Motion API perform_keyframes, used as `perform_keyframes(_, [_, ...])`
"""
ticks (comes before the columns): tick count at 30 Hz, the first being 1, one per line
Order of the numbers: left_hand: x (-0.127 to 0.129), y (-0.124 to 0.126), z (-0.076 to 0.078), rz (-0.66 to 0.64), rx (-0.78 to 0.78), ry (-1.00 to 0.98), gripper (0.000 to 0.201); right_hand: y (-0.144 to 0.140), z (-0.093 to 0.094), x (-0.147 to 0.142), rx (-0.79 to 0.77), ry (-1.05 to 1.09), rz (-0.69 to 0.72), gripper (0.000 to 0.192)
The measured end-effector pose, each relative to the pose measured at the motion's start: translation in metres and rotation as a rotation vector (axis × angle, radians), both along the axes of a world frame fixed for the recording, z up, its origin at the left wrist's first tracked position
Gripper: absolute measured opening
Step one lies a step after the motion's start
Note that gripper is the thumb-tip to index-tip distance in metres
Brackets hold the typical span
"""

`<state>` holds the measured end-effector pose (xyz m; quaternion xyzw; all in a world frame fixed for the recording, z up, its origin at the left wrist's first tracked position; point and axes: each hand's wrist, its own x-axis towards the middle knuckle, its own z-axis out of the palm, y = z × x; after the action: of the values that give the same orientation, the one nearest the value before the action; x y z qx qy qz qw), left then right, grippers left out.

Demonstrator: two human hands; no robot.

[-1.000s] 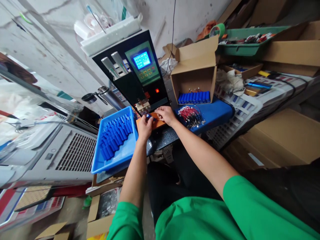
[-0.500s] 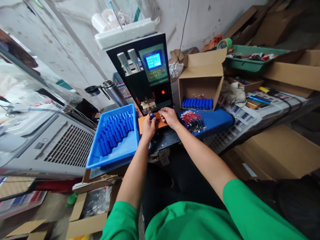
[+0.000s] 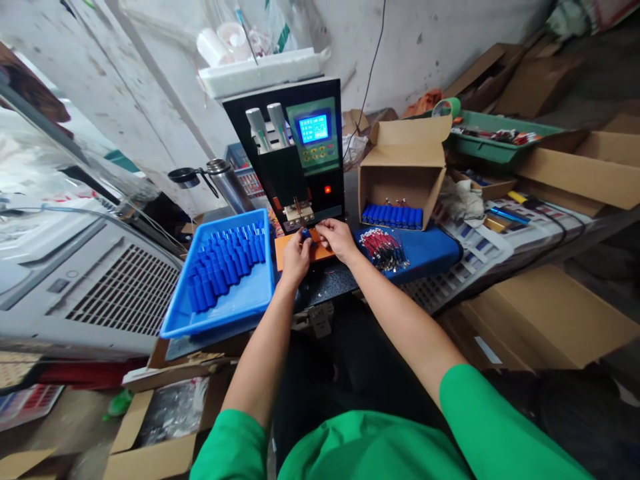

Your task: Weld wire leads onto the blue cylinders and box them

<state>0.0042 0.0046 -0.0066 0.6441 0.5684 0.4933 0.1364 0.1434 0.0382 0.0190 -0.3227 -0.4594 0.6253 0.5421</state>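
My left hand (image 3: 296,260) is closed round a blue cylindrical battery (image 3: 306,233), one end turned up toward the machine. Close beside it, my right hand (image 3: 338,239) pinches with thumb and forefinger near the battery's end; whatever is in that pinch is too small to make out. Both hands are over an orange board (image 3: 323,253), just in front of the copper-coloured welding pins (image 3: 299,205) of a black spot welder (image 3: 327,163) with a lit blue screen (image 3: 313,129).
Left of my hands, a blue tray (image 3: 235,305) holds rows of blue batteries. To the right lie red and black wire leads (image 3: 384,249) on a blue surface, with an open cardboard box (image 3: 404,142) of wired batteries behind. A steel flask (image 3: 229,184) stands behind the tray.
The camera view has shifted slightly. My hands stay at the board before the welding pins, with the battery still in my left hand and a similar right-hand pinch.
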Motion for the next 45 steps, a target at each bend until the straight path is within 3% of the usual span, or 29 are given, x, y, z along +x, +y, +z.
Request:
perform_keyframes(10, [0.000, 0.002, -0.003, -0.004, -0.001, 0.004, 0.025, 0.000, 0.009, -0.010, 0.033, -0.051, -0.033, 0.024])
perform_keyframes(19, [-0.001, 0.000, -0.002, 0.009, 0.002, 0.017, 0.020, 0.009, -0.004, -0.018, 0.118, -0.193, -0.077, 0.022])
perform_keyframes(35, [0.001, -0.002, -0.001, 0.021, -0.014, -0.001, 0.021, 0.008, 0.001, -0.023, 0.027, -0.173, -0.069, 0.016])
perform_keyframes(45, [0.001, -0.002, 0.002, 0.038, -0.023, 0.016, 0.017, 0.007, 0.004, -0.024, 0.047, -0.193, -0.070, 0.017])
